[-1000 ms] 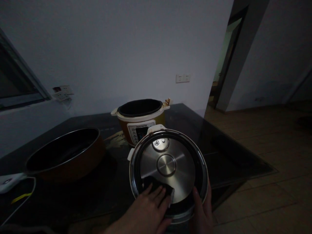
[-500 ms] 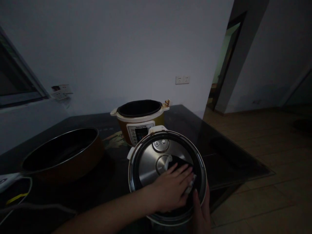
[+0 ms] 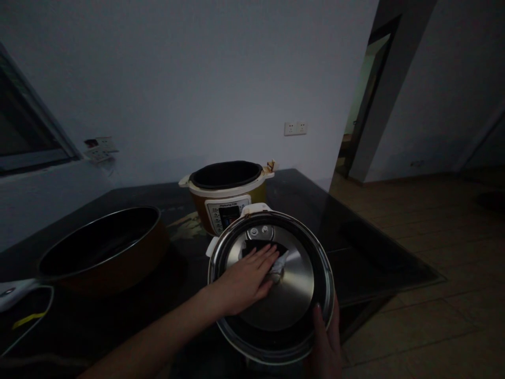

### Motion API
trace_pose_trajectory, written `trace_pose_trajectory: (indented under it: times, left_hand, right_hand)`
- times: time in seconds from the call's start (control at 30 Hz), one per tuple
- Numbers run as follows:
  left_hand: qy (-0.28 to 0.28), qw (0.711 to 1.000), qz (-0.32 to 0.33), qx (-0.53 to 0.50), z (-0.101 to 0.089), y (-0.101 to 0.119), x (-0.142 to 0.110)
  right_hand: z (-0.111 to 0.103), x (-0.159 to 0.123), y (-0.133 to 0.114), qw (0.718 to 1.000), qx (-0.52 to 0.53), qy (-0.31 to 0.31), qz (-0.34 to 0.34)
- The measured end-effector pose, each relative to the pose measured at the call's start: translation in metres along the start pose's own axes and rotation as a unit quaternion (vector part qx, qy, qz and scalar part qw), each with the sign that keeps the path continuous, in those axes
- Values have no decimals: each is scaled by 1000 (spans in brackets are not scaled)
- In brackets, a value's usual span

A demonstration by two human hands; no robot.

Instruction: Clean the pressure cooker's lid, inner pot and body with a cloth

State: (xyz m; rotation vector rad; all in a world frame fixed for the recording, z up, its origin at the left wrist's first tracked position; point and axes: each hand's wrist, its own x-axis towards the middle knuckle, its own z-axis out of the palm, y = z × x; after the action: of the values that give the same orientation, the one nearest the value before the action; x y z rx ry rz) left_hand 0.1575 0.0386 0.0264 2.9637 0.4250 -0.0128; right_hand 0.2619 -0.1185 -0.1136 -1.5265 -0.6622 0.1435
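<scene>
The pressure cooker lid (image 3: pixel 294 295) is tilted up with its shiny steel inner face and dark sealing ring toward me. My left hand (image 3: pixel 246 279) presses a black and whitish cloth (image 3: pixel 281 262) against the upper middle of that face, its fingers close together over the cloth. At the lower right, my right hand (image 3: pixel 327 337) grips the lid's rim, thumb in front and the other fingers mostly hidden behind. Just beyond the lid stands the yellow and white electric pressure cooker (image 3: pixel 258 193), uncovered, its dark inside showing and its control panel partly covered by the lid.
A large brown pan (image 3: pixel 158 237) with a dark inside sits at the left on the black table (image 3: pixel 379 263). Near it lie a white handle-like object (image 3: pixel 18 292) and a yellow strip (image 3: pixel 28 320). Wall sockets (image 3: pixel 295 128) are behind the cooker.
My left hand has slid the cloth from the lid's right side up and left toward the valve fittings. My right hand and the lid stay nearly in place.
</scene>
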Motion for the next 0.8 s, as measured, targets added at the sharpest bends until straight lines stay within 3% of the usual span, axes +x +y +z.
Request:
trace_pose_trajectory:
  times: [0.17,0.33,0.5,0.6,0.8]
  left_hand:
    - [7,998,-54,13,10,-9,-38]
    - [-28,995,-89,40,20,6,-50]
    - [-71,997,-16,-14,19,30,-62]
    - [-86,995,27,-42,22,36,-60]
    - [23,995,80,-58,33,33,-22]
  right_hand:
    - [1,3,-4,1000,15,-3,19]
    - [-4,7,7,999,8,-30,31]
    - [0,8,-3,996,50,-16,67]
    - [4,9,-15,993,78,-7,90]
    - [7,7,-14,995,80,-2,67]
